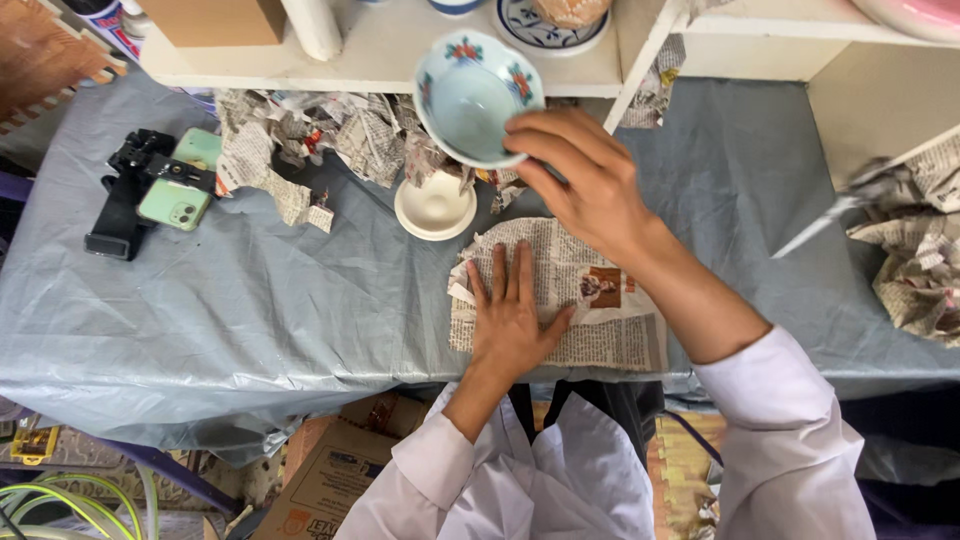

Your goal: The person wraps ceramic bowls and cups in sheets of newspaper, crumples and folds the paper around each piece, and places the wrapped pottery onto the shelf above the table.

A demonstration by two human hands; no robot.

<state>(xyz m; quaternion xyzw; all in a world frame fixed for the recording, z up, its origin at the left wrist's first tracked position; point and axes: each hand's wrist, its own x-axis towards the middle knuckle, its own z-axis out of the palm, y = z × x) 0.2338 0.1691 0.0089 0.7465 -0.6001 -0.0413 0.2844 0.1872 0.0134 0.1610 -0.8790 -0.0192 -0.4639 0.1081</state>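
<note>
Head view: right hand [590,185] grip pinching one floral bowl [475,95]; left hand [510,320] spread flat on one newspaper sheet [600,320].

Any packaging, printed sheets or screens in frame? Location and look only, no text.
Newspaper sheet: flat on the grey table cover, under the left hand; off-white, one small colour photo.
Crumpled newspaper: heap along the shelf edge, grey-white.
More crumpled newspaper: right edge.
Cardboard box: on the floor below the table, brown, blue printed label.
Phone: left on the table in a black holder, pale green back showing; screen hidden.
</note>
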